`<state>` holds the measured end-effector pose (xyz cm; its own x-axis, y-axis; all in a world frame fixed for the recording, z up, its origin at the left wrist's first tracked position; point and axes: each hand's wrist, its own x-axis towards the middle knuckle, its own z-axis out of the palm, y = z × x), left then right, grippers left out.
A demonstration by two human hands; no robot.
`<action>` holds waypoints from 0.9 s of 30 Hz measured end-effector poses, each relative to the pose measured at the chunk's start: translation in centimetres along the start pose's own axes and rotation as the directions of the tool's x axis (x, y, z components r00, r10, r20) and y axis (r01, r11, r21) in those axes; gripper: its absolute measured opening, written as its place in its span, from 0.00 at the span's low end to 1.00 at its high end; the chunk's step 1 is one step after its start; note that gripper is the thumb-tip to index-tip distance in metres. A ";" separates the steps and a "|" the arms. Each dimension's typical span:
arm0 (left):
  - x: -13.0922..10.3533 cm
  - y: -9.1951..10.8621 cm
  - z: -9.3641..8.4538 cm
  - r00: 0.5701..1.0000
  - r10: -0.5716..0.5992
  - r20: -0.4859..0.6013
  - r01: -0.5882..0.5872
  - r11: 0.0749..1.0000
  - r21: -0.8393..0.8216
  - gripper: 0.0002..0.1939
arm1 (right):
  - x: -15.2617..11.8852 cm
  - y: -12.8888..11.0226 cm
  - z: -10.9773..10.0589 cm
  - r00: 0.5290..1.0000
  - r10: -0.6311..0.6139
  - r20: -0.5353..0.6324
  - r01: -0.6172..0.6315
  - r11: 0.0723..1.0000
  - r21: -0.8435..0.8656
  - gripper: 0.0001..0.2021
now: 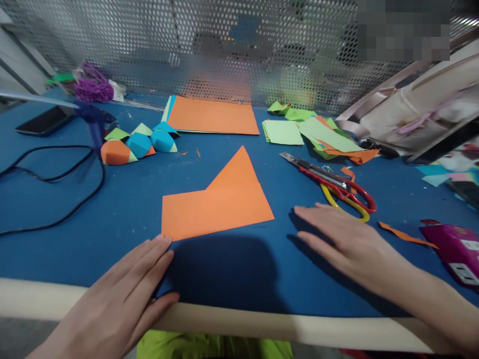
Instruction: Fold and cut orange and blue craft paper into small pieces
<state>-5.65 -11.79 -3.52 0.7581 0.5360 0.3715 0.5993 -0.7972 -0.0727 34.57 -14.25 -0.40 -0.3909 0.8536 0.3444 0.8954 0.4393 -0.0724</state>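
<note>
A folded sheet of orange paper (209, 212) lies on the blue table top, one triangular part pointing away from me. My left hand (127, 289) rests at its near left corner, fingers stretched out and fingertips touching the edge. To the right of the paper, my right hand (348, 244) hovers low over the table with fingers apart and nothing in them. Just beyond that hand lie scissors (352, 199) with red and yellow handles and a utility knife (318, 174), partly overlapping.
At the back are stacked orange sheets (217, 115), green paper squares (282, 132) and scraps. Folded paper pieces (138, 144), a glue gun (93, 124) with its cord, a phone (47, 121) and purple yarn (93, 87) lie left. A magenta power strip (454, 252) sits right.
</note>
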 end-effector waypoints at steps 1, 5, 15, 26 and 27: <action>0.0 -0.1 0.0 1.000 0.006 0.003 -0.006 1.000 0.002 0.33 | 0.3 1.0 -0.3 0.999 0.031 -0.045 -0.031 0.999 -0.010 0.17; 0.5 -0.5 0.1 1.000 0.020 -0.012 -0.020 0.999 -0.026 0.31 | 1.7 5.9 -0.6 0.983 0.150 -0.104 -0.169 0.963 -0.212 0.20; 6.1 -2.5 -2.1 0.989 -0.072 0.129 0.084 0.992 -0.089 0.21 | 2.1 10.1 2.3 0.963 0.269 -0.012 -0.261 0.920 -0.293 0.22; 13.2 -3.2 0.8 0.890 -0.204 0.407 0.247 0.968 -0.054 0.31 | 1.7 8.2 0.9 0.920 0.331 -0.212 -0.361 0.924 -0.122 0.19; 13.0 -3.2 0.8 0.898 -0.198 0.394 0.240 0.969 -0.061 0.31 | 1.6 8.0 0.7 0.911 0.352 -0.212 -0.374 0.924 -0.072 0.19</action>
<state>2.50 -2.03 0.84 0.6630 0.7484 -0.0163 0.7473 -0.6603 0.0750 40.93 -9.16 -1.10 0.0045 0.8734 0.4869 0.9896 0.0663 -0.1280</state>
